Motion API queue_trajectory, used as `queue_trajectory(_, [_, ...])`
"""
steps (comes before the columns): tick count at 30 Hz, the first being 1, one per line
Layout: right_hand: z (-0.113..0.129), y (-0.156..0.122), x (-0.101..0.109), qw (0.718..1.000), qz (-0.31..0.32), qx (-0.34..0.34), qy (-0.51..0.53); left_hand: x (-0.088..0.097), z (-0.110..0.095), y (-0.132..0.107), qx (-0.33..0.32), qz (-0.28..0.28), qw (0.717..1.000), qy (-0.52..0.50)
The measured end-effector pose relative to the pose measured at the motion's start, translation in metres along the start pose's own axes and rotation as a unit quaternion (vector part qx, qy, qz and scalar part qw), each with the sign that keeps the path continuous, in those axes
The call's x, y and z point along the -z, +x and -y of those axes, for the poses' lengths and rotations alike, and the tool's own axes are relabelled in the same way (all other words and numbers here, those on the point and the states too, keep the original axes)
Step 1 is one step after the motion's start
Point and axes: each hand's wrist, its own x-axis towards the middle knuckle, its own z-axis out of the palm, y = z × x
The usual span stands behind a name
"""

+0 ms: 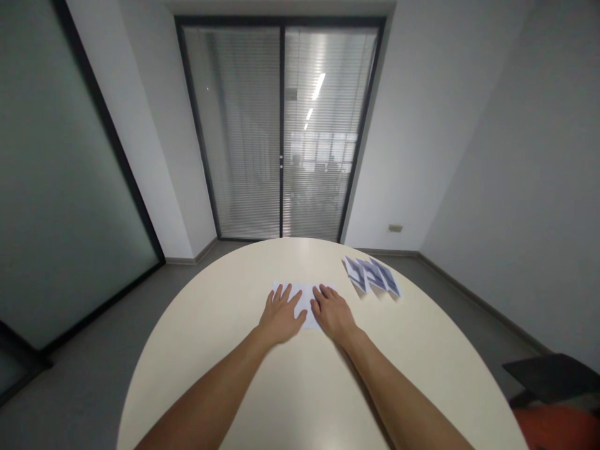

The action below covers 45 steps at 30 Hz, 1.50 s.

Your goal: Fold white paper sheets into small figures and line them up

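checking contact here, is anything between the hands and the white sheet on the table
Nothing visible. The left hand and right hand both rest flat, palms down, directly on the white paper sheet on the round cream table. The printed blue-and-white folded papers lie apart, farther back on the right.

Round cream table, blinded glass doors, grey floor
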Motion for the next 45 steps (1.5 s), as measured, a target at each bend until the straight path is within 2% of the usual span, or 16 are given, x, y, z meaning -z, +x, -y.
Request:
queue_trajectory(5, [-0.004,-0.006,-0.004,0.997,0.076,-0.011,0.012,-0.001,0.004,-0.002,-0.02,0.0,1.0,-0.008])
queue_trajectory(11, [-0.012,-0.01,-0.001,0.998,0.059,0.012,0.03,0.004,0.008,0.0,-0.039,0.018,0.999,-0.023])
queue_trajectory(16, [-0.021,-0.008,0.002,0.995,0.077,0.031,0.046,0.008,0.019,0.006,-0.05,0.033,0.998,-0.026])
queue_trajectory(20, [-0.03,-0.01,0.007,0.99,0.106,0.063,0.067,0.007,0.018,0.009,-0.029,-0.031,0.999,-0.006])
queue_trajectory(23, [-0.034,-0.011,0.007,0.987,0.116,0.078,0.076,0.008,0.012,0.009,-0.059,-0.063,0.996,-0.026])
queue_trajectory(26, [-0.035,-0.012,0.005,0.991,0.1,0.052,0.078,0.009,0.007,0.005,-0.115,-0.018,0.992,-0.052])
queue_trajectory(28, [-0.036,-0.011,0.005,0.994,0.078,0.026,0.073,0.009,0.005,0.003,-0.13,0.01,0.99,-0.05])
queue_trajectory(34, [-0.044,-0.007,0.009,0.998,0.01,0.028,0.061,0.003,0.006,0.002,-0.116,0.014,0.993,-0.029])
queue_trajectory(38, [-0.045,-0.007,0.01,0.996,-0.005,0.049,0.07,0.002,0.007,0.003,-0.12,0.017,0.992,-0.021])
queue_trajectory(41, [-0.044,-0.009,0.009,0.995,0.023,0.057,0.079,0.003,0.007,0.003,-0.123,0.013,0.992,-0.021])
queue_trajectory(45, [-0.045,-0.011,0.011,0.988,0.089,0.075,0.097,0.005,0.007,0.002,-0.121,0.014,0.992,-0.015])
